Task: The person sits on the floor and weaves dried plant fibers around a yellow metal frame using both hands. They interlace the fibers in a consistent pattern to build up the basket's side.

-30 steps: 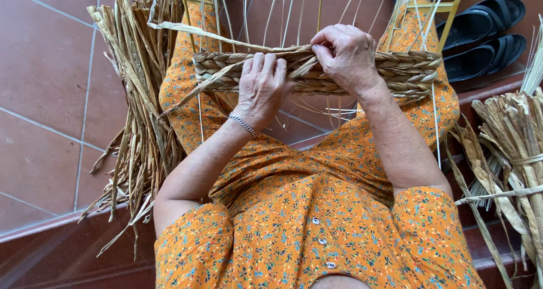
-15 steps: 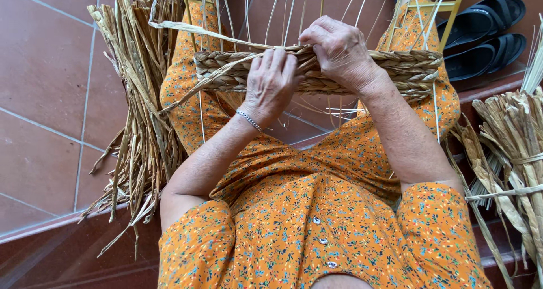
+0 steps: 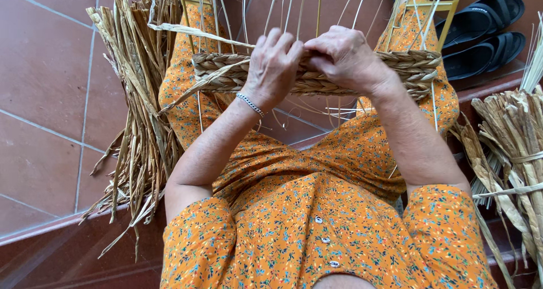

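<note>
Gripping: left hand (image 3: 272, 68) fingers (image 3: 281, 43) curled over woven straw band (image 3: 226, 74).
Right hand (image 3: 342, 57): pinching band's top edge, 3 o'clock of left.

Both forearms reach forward, left hand (image 3: 272, 65) and right hand (image 3: 342, 57) meeting, fingers curled in a grip.

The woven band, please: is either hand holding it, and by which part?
Both hands grip the woven band at its middle: left hand and right hand side by side, fingers curled over its upper edge.
</note>
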`<control>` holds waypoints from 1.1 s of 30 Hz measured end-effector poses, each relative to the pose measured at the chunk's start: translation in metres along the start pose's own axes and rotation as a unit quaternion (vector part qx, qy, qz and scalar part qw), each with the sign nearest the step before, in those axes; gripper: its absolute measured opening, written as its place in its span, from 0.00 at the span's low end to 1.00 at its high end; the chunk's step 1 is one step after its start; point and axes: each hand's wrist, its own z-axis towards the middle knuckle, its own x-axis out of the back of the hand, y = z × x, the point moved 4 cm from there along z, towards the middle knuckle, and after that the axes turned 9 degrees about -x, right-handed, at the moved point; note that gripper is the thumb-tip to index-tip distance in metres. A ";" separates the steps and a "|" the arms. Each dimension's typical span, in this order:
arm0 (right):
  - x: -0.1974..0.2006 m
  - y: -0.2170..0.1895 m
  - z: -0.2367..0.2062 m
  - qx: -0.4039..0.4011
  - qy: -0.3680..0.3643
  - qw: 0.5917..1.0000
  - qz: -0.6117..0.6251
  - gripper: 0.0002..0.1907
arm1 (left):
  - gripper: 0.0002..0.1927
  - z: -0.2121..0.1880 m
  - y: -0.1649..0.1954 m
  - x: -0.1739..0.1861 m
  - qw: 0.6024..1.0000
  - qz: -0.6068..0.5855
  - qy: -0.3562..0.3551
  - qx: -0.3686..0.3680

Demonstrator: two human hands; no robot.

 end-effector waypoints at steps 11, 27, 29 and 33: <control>-0.004 0.011 -0.002 -0.166 -0.021 0.976 0.138 0.05 | 0.02 0.007 -0.049 0.004 0.969 -0.226 0.008 0.103; -0.021 0.019 0.007 -0.181 0.038 0.960 0.212 0.09 | 0.05 -0.028 -0.011 0.006 0.831 -0.513 0.093 0.195; -0.023 0.015 0.008 -0.149 0.048 0.980 0.121 0.05 | 0.04 -0.029 -0.006 0.016 0.896 -0.419 0.080 0.122; -0.022 0.009 0.007 -0.087 0.011 0.995 0.039 0.05 | 0.15 -0.026 -0.029 0.029 0.958 -0.256 0.112 0.064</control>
